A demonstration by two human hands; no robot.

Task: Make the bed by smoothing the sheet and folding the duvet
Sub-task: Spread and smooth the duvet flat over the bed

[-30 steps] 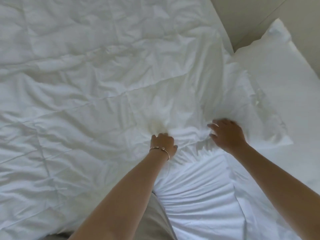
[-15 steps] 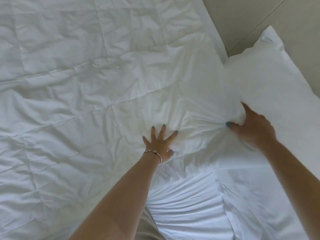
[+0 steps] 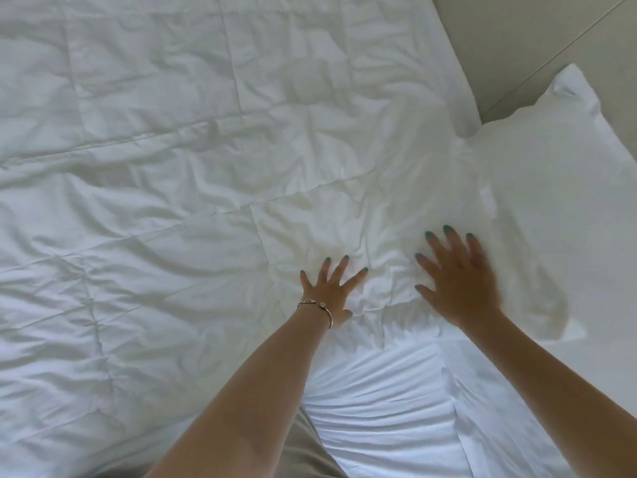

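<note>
White quilted duvet [image 3: 172, 201] spread wrinkled across the bed, filling the view from 7 o'clock round to 1 o'clock, its near edge bunched at centre. Left hand [image 3: 329, 293] flat on the duvet just below centre, fingers [image 3: 355, 276] straight and spread wide, teal nails showing, palm pressing the cloth; thin bracelet [image 3: 319, 307] on the wrist. Right hand [image 3: 455, 281] just beside it toward 3 o'clock, slightly blurred, also flat with fingers [image 3: 432, 244] straight and fanned apart, resting on the duvet's crumpled edge close to the pillow; whether the palm bears down fully, cannot tell. Neither hand pinching any cloth.

Pillow [image 3: 558, 174] in a white case at 2 to 3 o'clock, lying partly over the duvet's corner area, one pointed corner reaching toward 1 o'clock. Fitted sheet [image 3: 379, 408] bare at 5 to 6 o'clock between the two forearms, drawn into ridged folds running sideways. Pale floor [image 3: 517, 46] with a tile joint at 1 o'clock, beyond the bed's edge. Grey-beige garment [image 3: 310, 453] at 6 o'clock beneath the left forearm.
</note>
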